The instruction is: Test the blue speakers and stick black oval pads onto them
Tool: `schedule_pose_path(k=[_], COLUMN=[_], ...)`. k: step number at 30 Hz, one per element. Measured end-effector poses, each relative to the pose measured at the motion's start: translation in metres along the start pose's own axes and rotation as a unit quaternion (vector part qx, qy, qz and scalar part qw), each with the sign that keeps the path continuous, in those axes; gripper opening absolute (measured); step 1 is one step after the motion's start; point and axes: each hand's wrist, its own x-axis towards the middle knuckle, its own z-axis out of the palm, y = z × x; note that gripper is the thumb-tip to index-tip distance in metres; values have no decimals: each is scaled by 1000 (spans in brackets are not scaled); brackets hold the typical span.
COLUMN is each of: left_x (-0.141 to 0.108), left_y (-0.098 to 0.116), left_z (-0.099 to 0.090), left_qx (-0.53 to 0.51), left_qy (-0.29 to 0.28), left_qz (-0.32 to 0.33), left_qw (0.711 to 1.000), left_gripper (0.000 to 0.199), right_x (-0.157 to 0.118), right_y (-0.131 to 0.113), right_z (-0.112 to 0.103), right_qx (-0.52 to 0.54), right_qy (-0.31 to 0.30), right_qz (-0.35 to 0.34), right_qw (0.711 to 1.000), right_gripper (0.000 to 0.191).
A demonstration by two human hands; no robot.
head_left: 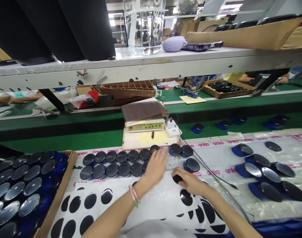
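Note:
My left hand [156, 167], slightly blurred, reaches forward with its fingers stretched out over the right end of two rows of blue cylinders with shiny black round tops [122, 156]. It partly hides the last cylinders there. Close by, my right hand [190, 181] has its fingers bent around a black disc [177, 178]; whether this is a loose sticker or a cylinder's top I cannot tell. Just beyond that hand stands a black-topped cylinder [192, 164]. Under both forearms lie white sheets [141, 211] with round black stickers [90, 200].
At left, a cardboard box [70, 158] is full of black-topped cylinders. More cylinders [261, 160] stand at right, where a cable [215, 175] crosses. A yellow-fronted device [146, 126] sits ahead. Overhead, a shelf [141, 71] carries a glass [144, 29]. Other people's arms show beyond.

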Motion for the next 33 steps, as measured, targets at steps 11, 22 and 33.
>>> schedule_pose_path(k=[11,22,33], left_x=[-60,-53,-16], left_y=[20,-6,-94], left_z=[44,-4,-33], left_qx=[-95,-103,-47], left_qy=[-105,9,48], left_qz=[17,-86,-128], left_qw=[990,991,990], left_gripper=[84,44,58], right_x=[5,-3,151], right_y=[-14,-43,-27], right_z=[-6,-63,43], right_qx=[-138,73,13], right_qy=[-91,211,287], right_qz=[-44,122,118], right_qw=[985,967,950], right_gripper=[21,27,25])
